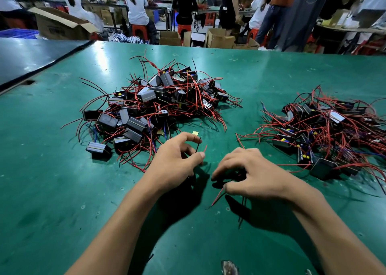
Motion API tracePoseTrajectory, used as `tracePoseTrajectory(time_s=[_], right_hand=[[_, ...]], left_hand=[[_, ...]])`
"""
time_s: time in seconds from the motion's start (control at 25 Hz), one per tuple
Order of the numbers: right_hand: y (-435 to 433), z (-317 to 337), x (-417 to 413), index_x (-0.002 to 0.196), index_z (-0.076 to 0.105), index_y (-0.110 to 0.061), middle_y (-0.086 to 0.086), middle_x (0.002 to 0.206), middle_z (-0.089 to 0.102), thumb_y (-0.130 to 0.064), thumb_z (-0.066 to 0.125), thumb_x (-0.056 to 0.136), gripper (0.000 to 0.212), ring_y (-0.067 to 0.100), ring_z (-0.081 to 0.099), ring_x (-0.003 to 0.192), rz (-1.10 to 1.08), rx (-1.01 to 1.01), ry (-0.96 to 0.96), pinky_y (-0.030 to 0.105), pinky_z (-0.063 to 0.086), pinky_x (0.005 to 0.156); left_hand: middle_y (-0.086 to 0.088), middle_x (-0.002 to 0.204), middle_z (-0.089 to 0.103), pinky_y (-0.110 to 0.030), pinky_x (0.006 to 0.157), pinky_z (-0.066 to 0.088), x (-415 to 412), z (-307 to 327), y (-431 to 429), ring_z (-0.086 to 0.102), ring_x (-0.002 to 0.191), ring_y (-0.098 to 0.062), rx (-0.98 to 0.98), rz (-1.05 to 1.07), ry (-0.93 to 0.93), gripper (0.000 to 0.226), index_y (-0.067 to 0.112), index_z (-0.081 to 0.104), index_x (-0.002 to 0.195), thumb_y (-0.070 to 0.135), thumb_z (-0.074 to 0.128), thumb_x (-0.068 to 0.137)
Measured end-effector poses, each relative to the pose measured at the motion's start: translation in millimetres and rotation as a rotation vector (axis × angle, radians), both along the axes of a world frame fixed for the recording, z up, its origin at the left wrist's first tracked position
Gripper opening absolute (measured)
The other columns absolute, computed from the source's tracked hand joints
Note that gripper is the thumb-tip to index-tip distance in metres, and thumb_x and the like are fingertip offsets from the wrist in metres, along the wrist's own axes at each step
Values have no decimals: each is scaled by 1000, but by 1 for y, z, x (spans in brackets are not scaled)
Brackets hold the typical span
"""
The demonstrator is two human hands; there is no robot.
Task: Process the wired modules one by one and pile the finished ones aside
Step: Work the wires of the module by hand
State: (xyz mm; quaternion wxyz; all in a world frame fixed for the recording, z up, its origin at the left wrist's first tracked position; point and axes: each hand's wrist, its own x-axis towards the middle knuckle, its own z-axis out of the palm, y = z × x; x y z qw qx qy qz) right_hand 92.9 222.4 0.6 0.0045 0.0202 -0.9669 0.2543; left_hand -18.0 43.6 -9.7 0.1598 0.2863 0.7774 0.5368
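A big heap of black box modules (pixel 154 101) with red and black wires lies on the green table (pixel 52 170), ahead and left of centre. A second heap of modules (pixel 325 128) lies at the right. My left hand (pixel 175 164) pinches the ends of a black and a red wire (pixel 198 147) between thumb and fingers. My right hand (pixel 250 172) is curled over a dark module (pixel 234 175) that is mostly hidden under its fingers; a red wire (pixel 217 197) trails out below it.
A small yellow scrap (pixel 195 133) lies just beyond my left fingers. A darker table (pixel 31 55) adjoins at the far left. Beyond the table's far edge stand cardboard boxes (pixel 219 37), red stools and several people at other benches.
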Motion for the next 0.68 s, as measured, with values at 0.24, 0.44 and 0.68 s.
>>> tracePoseTrajectory(time_s=[0.24,0.44,0.68], right_hand=[[8,-5,-1,87,78,-33,-20,77,72,-32,77,85,2,-6,61,83,-61,-51,30,18,40,86],[6,-10,-3,84,72,-29,-15,62,66,-22,73,88,8,-1,55,56,-208,-165,154,14,41,57],[2,-11,-5,80,67,-24,-8,61,61,-27,71,91,12,4,50,54,-242,-350,144,20,42,56]], left_hand=[[0,83,69,-41,68,56,-2,3,0,69,62,-19,8,53,-39,33,20,65,117,1,57,92],[-6,82,68,-43,86,55,0,6,3,68,73,-15,155,109,-119,34,21,70,106,-5,55,90],[-4,69,66,-27,68,56,-2,3,3,64,65,-12,334,186,-178,12,14,70,99,6,63,92]])
